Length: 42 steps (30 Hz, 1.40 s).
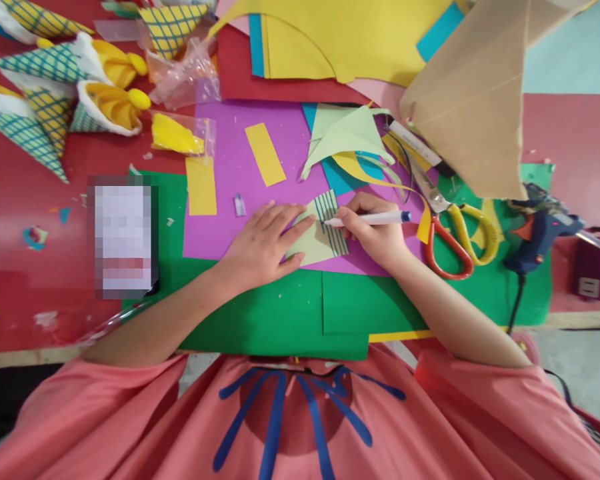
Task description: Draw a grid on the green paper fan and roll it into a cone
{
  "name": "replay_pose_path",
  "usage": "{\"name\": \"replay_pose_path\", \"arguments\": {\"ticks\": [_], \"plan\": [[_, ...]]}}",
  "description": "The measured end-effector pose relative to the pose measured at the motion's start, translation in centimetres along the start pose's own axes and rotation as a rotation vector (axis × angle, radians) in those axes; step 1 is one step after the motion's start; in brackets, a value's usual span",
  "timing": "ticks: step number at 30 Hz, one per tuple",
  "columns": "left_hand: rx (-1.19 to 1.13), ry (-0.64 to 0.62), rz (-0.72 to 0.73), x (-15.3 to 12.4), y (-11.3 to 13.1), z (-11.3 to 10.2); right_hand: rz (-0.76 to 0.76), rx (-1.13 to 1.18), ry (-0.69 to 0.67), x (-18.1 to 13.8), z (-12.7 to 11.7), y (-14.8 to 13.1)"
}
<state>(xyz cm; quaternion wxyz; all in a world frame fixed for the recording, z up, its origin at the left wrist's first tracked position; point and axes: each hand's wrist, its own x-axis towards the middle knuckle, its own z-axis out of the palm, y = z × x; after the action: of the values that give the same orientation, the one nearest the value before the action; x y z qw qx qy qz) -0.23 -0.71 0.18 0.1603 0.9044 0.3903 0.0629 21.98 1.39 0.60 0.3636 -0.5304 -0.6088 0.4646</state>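
My right hand [373,230] grips a white marker pen [387,218] with a dark blue end, its tip at a pale green piece of paper [305,243]. Dark parallel lines cover the right part of that piece. My left hand [263,247] lies flat with fingers stretched out, its fingertips resting on the left part of the paper. Under both lies a purple sheet [225,233], itself on green sheets [260,313]. Two yellow paper strips, one upright [201,187] and one slanted [265,155], lie beyond my left hand.
Scissors [437,200] with red and yellow handles and a blue glue gun [543,233] lie to the right. Brown cardboard [475,93] rises behind them. Pale green scraps [350,137] sit ahead. Several checked paper cones [50,63] and a phone [125,233] are at left.
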Motion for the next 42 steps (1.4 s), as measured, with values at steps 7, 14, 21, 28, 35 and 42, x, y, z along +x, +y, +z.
{"name": "replay_pose_path", "arguments": {"ticks": [7, 14, 21, 28, 35, 42], "plan": [[-0.004, -0.01, -0.001, 0.0, 0.0, -0.1, 0.01, -0.062, -0.103, 0.1, -0.3, -0.3], [0.038, 0.006, 0.016, 0.0, 0.0, 0.0, 0.039, 0.02, -0.026, -1.5, -0.5, 0.0], [0.022, 0.005, 0.016, -0.1, 0.0, 0.0, 0.024, -0.011, -0.028, -1.7, -0.3, 0.3], [-0.009, 0.002, 0.004, -0.1, 0.0, 0.0, 0.039, -0.093, -0.062, -1.4, -0.4, -0.3], [-0.01, 0.005, 0.006, -0.1, -0.1, 0.0, 0.059, -0.064, -0.03, -1.5, -0.4, -0.3], [-0.013, 0.0, 0.002, -0.1, -0.1, 0.0, 0.0, -0.085, -0.105, -1.4, -0.5, -0.2]]}}
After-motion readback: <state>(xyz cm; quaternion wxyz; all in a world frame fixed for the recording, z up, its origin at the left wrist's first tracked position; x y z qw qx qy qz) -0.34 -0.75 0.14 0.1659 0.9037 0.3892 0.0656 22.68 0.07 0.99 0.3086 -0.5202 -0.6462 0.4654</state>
